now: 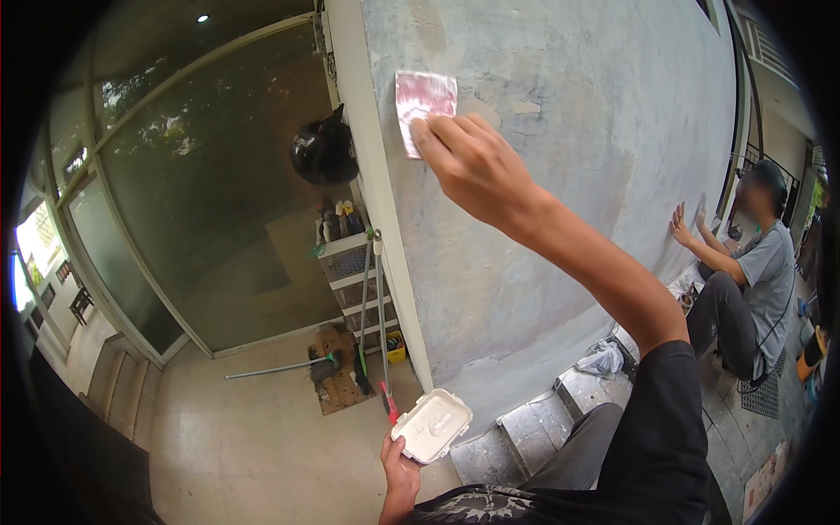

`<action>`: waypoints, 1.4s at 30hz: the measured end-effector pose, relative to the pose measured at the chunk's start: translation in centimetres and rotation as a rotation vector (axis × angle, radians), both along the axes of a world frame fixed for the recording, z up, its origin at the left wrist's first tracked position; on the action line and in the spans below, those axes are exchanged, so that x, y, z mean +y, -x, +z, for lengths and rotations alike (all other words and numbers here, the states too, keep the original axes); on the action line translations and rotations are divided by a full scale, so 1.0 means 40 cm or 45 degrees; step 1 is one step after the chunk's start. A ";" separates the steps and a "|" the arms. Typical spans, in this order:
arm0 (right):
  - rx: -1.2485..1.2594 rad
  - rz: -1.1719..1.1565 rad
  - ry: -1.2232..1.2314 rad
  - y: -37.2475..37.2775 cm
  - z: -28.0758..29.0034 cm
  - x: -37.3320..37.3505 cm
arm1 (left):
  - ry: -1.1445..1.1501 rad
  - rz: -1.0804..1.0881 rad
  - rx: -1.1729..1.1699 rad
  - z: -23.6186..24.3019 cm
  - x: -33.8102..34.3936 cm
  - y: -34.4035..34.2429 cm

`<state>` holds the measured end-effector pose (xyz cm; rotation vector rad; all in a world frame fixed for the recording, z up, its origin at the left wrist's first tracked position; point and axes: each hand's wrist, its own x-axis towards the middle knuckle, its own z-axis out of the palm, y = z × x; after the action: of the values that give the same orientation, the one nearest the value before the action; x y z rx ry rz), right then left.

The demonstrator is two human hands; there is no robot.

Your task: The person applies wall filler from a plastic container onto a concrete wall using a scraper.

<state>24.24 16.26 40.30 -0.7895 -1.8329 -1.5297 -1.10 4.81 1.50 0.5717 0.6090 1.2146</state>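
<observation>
My right hand reaches up to the grey wall, fingers pinched on the lower edge of a thin, flat putty spreader. The spreader is reddish, smeared with white, and lies against or very close to the wall near its left corner. Low down, my left hand grips a white rectangular plastic tub by its near left side. White paste coats the inside of the tub. Around the spreader the wall surface is patchy, with a pale chipped spot to its right.
Grey steps run along the wall's foot, with a plastic bag on them. At right another person squats, hands at the wall. Left of the corner stand a shelf rack, a hanging black helmet and a broom.
</observation>
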 end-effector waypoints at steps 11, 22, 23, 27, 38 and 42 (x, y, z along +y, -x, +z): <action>0.032 0.307 -0.374 -0.030 0.142 -0.021 | -0.006 -0.032 -0.007 -0.025 0.004 -0.001; -0.032 0.063 0.135 -0.030 -0.067 -0.022 | 0.000 0.032 -0.018 -0.028 -0.004 0.003; -0.042 0.139 0.089 -0.031 -0.060 -0.033 | -0.012 0.044 -0.011 -0.029 -0.003 0.005; 0.015 0.216 -0.088 -0.044 0.085 -0.078 | -0.004 0.036 0.020 -0.020 -0.004 -0.003; -0.055 0.209 0.052 0.016 -0.016 0.013 | 0.057 0.035 0.007 -0.012 -0.018 -0.007; 0.009 0.197 0.093 -0.004 0.029 -0.046 | 0.040 0.061 0.039 -0.032 -0.007 -0.007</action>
<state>24.39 14.41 41.46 -0.6685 -1.9073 -1.3675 -0.84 4.53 0.21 0.5526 0.6699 1.2409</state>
